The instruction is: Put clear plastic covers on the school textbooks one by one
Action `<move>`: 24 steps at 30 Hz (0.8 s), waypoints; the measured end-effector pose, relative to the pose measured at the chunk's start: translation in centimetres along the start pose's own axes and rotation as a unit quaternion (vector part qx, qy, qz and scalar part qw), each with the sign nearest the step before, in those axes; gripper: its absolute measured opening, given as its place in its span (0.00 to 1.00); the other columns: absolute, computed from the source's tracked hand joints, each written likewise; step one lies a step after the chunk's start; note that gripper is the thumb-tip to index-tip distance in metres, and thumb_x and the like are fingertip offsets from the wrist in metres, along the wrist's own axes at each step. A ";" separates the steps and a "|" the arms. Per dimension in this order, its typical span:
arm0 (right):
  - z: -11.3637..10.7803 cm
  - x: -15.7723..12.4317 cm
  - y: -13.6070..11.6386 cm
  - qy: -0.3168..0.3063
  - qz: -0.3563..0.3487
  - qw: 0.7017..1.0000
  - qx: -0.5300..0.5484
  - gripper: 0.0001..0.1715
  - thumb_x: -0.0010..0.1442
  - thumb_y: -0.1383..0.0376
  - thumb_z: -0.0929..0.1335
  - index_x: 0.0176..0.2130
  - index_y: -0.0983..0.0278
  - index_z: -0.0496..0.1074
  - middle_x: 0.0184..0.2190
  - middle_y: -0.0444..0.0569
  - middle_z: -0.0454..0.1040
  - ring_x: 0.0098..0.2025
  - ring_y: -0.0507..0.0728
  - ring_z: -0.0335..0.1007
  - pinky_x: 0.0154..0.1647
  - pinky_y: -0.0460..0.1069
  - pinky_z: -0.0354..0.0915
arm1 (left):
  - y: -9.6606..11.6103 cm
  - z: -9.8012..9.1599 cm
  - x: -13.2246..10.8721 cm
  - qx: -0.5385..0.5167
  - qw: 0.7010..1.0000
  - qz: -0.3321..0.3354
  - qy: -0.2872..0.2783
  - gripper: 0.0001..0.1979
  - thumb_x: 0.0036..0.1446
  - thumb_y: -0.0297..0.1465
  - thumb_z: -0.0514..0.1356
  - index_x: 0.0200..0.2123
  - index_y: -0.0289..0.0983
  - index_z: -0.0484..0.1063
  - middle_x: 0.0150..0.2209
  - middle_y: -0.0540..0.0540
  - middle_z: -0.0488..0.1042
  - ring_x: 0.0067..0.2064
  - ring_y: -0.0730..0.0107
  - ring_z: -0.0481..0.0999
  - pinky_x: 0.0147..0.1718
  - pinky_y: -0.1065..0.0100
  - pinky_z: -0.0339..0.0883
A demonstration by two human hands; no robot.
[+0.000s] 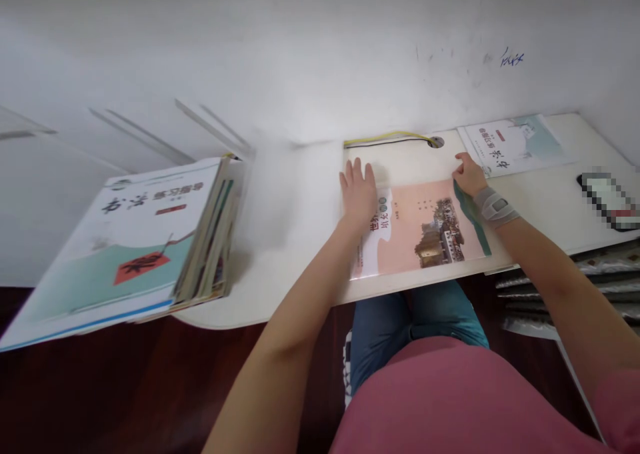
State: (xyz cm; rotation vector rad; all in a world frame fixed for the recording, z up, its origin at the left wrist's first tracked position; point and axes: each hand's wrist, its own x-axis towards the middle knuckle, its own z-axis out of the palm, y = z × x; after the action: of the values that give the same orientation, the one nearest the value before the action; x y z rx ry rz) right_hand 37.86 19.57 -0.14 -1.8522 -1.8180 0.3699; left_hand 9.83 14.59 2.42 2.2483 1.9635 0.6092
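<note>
A pink workbook (pixel 405 231) with Chinese lettering, a building picture and a green strip at its right edge lies on the white table in front of me. My left hand (pixel 359 191) rests with fingers stretched out at the workbook's upper left corner, partly covering it. At the opposite upper corner, beside the green strip, is my right hand (pixel 470 175), its fingers curled together. Whatever sits between those fingertips is too small to make out. A grey band with a small dark face wraps my right wrist.
A tall stack of books (pixel 165 231) stands on the left. A white-and-green booklet (pixel 517 144) lies behind my right hand, and a phone (pixel 607 201) is at the far right. Cables (pixel 395 136) run into a table hole by the wall. Plastic-wrapped items (pixel 540 287) sit below right.
</note>
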 end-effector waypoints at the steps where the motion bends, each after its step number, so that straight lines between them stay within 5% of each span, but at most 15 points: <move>1: 0.1 -0.2 -0.1 0.003 -0.004 1.000 -0.008 0.31 0.52 0.70 0.61 0.56 0.66 0.62 0.32 0.52 0.77 0.39 0.63 0.72 0.45 0.59 0.66 | 1.0 0.1 -0.8 0.007 0.999 0.032 -0.018 0.25 0.63 0.26 0.45 0.63 0.29 0.56 0.68 0.30 0.50 0.69 0.47 0.44 0.64 0.48 0.40; 4: 0.2 -0.6 -0.1 0.017 -0.021 0.999 -0.034 0.31 0.54 0.70 0.58 0.58 0.68 0.61 0.36 0.56 0.77 0.42 0.65 0.71 0.48 0.61 0.66 | 3.9 1.1 -3.5 0.024 0.990 0.097 -0.102 0.30 0.66 0.39 0.44 0.66 0.28 0.50 0.69 0.30 0.48 0.70 0.46 0.42 0.64 0.44 0.37; 8: -0.9 -0.5 -0.6 0.021 -0.047 0.994 -0.098 0.32 0.57 0.72 0.56 0.61 0.71 0.58 0.48 0.63 0.73 0.49 0.66 0.70 0.50 0.63 0.65 | 5.8 2.9 -5.4 0.061 0.988 0.065 -0.123 0.37 0.65 0.49 0.40 0.67 0.29 0.49 0.69 0.30 0.47 0.69 0.40 0.43 0.64 0.41 0.35; 14: 0.3 -2.6 -7.3 0.011 -0.195 0.965 -0.177 0.30 0.64 0.69 0.55 0.64 0.77 0.54 0.67 0.66 0.51 0.68 0.67 0.45 0.66 0.64 0.47 | 6.7 3.1 -5.2 0.082 0.987 0.036 -0.130 0.35 0.66 0.45 0.38 0.68 0.28 0.47 0.69 0.31 0.45 0.69 0.37 0.43 0.63 0.39 0.37; 16: 2.0 -4.5 -8.7 -0.035 -0.224 0.956 -0.184 0.28 0.68 0.63 0.53 0.61 0.72 0.60 0.67 0.60 0.53 0.68 0.64 0.48 0.66 0.61 0.49 | 6.1 2.6 -5.1 0.080 0.987 0.039 -0.134 0.32 0.66 0.41 0.36 0.68 0.31 0.48 0.70 0.36 0.47 0.69 0.43 0.46 0.64 0.43 0.39; 19: 2.8 -6.5 -7.3 -0.086 -0.217 0.953 -0.195 0.30 0.68 0.57 0.54 0.62 0.67 0.60 0.66 0.56 0.58 0.66 0.66 0.53 0.64 0.66 0.51 | 3.7 1.8 -5.1 0.067 0.990 0.030 -0.118 0.30 0.67 0.38 0.35 0.68 0.35 0.51 0.69 0.43 0.52 0.69 0.53 0.50 0.65 0.50 0.42; 24: -1.0 -6.4 -1.3 -0.079 -0.065 0.965 -0.242 0.35 0.67 0.55 0.54 0.66 0.70 0.54 0.68 0.61 0.51 0.69 0.69 0.46 0.64 0.67 0.48 | 0.7 0.9 -5.0 0.072 0.990 -0.064 -0.099 0.32 0.66 0.39 0.37 0.67 0.27 0.50 0.69 0.36 0.48 0.70 0.49 0.46 0.65 0.48 0.42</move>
State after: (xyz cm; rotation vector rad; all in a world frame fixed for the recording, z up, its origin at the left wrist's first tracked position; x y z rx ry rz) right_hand 36.90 13.06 0.41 -2.0447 -2.2826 0.0196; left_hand 10.37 9.84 0.72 2.1419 2.0891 0.2276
